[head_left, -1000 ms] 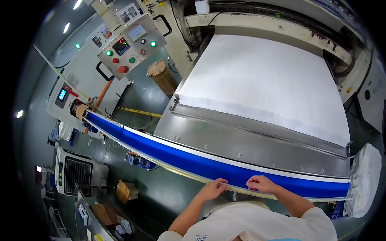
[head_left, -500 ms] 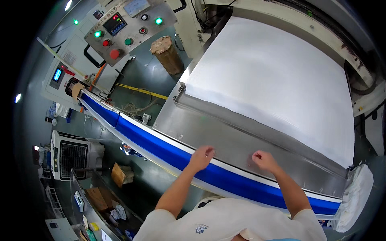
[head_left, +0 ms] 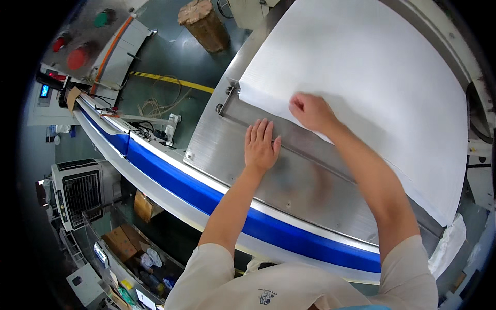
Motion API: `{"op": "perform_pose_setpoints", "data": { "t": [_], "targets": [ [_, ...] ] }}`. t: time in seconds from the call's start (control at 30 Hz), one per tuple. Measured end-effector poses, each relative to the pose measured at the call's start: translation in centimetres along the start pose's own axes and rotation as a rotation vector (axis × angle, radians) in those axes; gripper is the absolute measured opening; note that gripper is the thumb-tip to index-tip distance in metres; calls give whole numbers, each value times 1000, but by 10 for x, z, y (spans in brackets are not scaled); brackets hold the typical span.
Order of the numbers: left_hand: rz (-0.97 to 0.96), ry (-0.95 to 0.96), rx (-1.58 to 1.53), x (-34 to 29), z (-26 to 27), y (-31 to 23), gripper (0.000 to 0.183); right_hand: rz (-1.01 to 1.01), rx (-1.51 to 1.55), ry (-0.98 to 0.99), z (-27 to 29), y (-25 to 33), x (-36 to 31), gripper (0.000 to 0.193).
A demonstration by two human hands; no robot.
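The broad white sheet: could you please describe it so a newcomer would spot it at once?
Start from the long blue belt, then cross the silver metal table beyond it. The broad white sheet lies on its far side, partly beneath the right hand, matte where the metal gleams.

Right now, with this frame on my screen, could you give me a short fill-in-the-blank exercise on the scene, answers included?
The right hand, fingers curled, is over the ____ sheet.
The left hand is over the metal plate, which lies between the sheet and a long ____ strip.
The floor tape is striped black and ____.
Missing words: white; blue; yellow.
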State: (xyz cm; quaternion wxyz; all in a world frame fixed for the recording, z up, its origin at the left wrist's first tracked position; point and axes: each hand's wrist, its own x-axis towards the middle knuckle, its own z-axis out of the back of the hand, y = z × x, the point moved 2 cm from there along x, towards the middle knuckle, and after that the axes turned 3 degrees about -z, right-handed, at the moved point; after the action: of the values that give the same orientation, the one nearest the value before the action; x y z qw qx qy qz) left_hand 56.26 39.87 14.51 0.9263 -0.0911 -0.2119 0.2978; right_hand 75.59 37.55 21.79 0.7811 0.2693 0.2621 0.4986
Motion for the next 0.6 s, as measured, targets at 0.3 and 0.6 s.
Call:
{"op": "perform_pose_setpoints", "data": {
  "t": [0.3, 0.6],
  "targets": [
    [34, 28, -44, 4, 1, 1, 40, 71, -82, -79, -26, 9, 100, 23],
    [103, -31, -173, 23, 4, 18, 39, 32, -165, -147, -28, 3, 101, 21]
  ]
}}
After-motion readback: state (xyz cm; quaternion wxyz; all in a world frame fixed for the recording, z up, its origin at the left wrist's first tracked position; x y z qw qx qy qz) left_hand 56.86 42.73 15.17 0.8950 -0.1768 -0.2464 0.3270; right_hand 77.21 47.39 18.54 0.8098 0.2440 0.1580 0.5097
